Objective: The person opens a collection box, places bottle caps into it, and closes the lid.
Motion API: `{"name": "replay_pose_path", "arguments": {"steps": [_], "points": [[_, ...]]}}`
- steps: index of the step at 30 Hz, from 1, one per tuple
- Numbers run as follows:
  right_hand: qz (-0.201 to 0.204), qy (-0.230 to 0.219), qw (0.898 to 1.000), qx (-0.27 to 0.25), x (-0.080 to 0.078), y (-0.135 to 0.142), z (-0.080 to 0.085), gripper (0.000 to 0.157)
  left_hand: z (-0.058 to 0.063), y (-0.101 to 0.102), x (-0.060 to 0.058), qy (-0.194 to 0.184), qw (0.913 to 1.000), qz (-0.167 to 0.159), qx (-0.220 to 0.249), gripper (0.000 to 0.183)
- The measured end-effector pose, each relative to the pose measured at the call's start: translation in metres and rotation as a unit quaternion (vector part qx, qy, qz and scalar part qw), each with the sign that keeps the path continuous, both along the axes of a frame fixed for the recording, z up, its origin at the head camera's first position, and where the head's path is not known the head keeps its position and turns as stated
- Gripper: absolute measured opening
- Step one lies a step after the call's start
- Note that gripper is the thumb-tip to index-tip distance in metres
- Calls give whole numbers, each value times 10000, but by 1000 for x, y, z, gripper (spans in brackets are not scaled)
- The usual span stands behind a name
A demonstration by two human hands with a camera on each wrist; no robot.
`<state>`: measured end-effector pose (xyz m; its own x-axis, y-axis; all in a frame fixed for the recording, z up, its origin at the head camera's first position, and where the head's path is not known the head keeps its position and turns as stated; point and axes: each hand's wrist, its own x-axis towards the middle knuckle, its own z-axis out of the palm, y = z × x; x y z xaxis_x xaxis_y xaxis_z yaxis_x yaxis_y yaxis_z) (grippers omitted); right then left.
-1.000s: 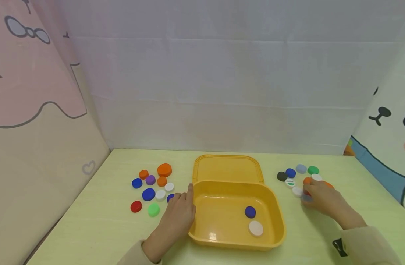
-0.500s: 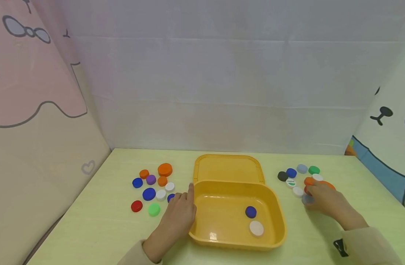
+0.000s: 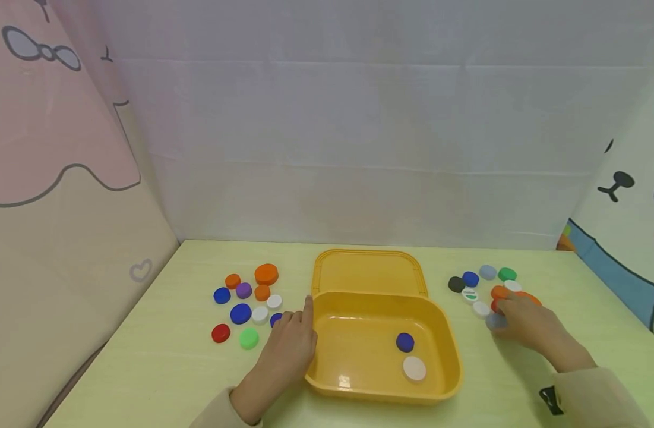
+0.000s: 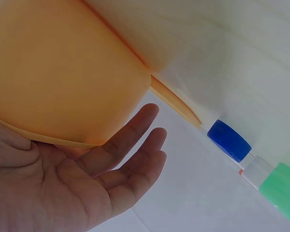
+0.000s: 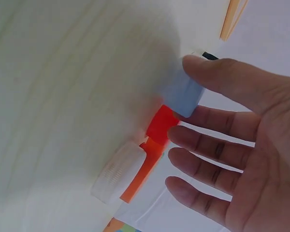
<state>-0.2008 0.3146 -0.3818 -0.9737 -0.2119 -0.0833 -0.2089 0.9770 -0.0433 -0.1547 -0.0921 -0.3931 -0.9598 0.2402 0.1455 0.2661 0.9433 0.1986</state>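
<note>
My left hand rests at the left rim of a yellow plastic box, its index finger laid along the edge. In the left wrist view the other fingers bend loosely beside the box wall, and the thumb is hidden. At the right cluster of bottle caps, my right hand pinches a light blue bottle cap between thumb and index finger, close to the table. A red cap and an orange cap lie just beyond it. Inside the box are a blue cap and a white cap.
A yellow lid lies behind the box. Several caps spread to the left, among them a red one, a bright green one and a large orange one. At the right cluster's left edge sits a black cap.
The right hand's fingers have shifted slightly at the light blue cap, leaving the red and orange caps more exposed. The left hand stays at the box rim.
</note>
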Motion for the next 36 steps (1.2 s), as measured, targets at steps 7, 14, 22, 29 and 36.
{"name": "replay_pose_path", "arguments": {"steps": [7,14,22,29,36], "points": [[408,771,9962,14,7,-8,4,20,0,0,1,283,9995,-93,-54,50],[558,1147,9918,46,12,-25,15,25,0,0,1,229,9997,-86,-41,50],[814,1544,9846,96,21,-51,34,34,1,0,1,143,9998,-83,-52,51],[1277,1980,9717,147,27,-76,47,32,0,0,1,122,9999,-84,-66,51],[1538,2193,9631,244,35,-102,53,29,0,-1,1,108,9999,-77,4,51]]}}
